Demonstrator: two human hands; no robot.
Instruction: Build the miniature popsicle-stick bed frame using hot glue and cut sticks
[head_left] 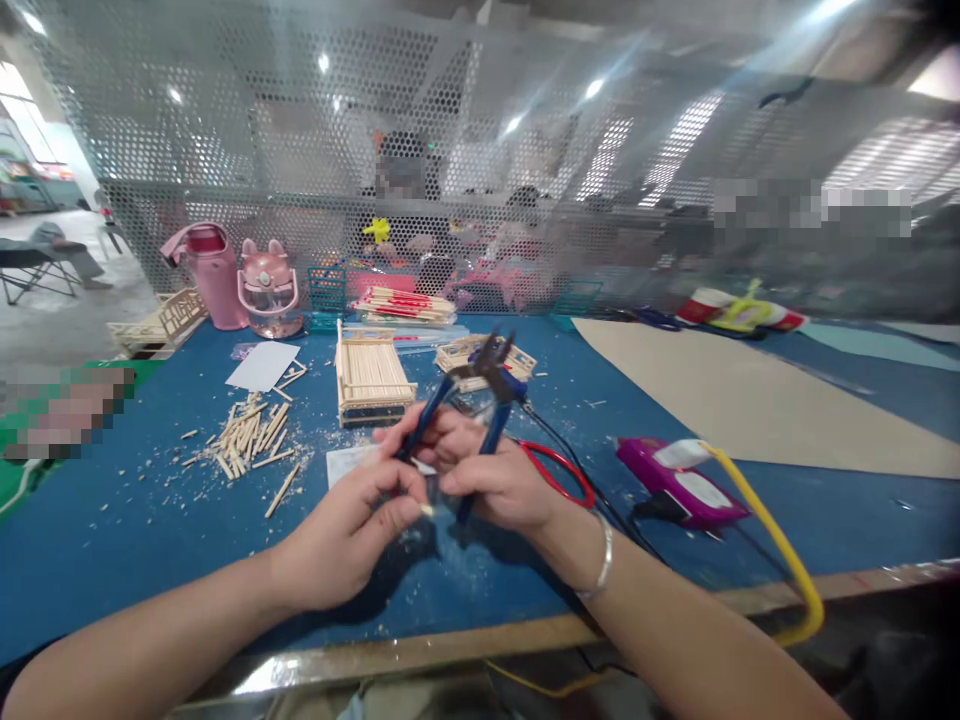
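Note:
My right hand (499, 475) is wrapped round the blue handles of a pair of pliers (495, 395), whose dark jaws point up and away. Close beside it, my left hand (375, 515) pinches a small pale piece (427, 510), perhaps wood, between thumb and finger. Its fingers overlap the left handle. Just beyond the hands stands a small frame of wooden sticks (373, 375). A second small wooden frame (469, 362) lies behind the pliers. Loose short sticks (251, 435) are heaped to the left.
Behind are a pink bottle (214, 280), a clear pink-lidded bottle (270, 295) and a bundle of sticks (405, 305) by a perforated screen (300, 150). To the right lie a purple device (682, 485), a yellow cable (772, 540) and beige sheet (735, 400).

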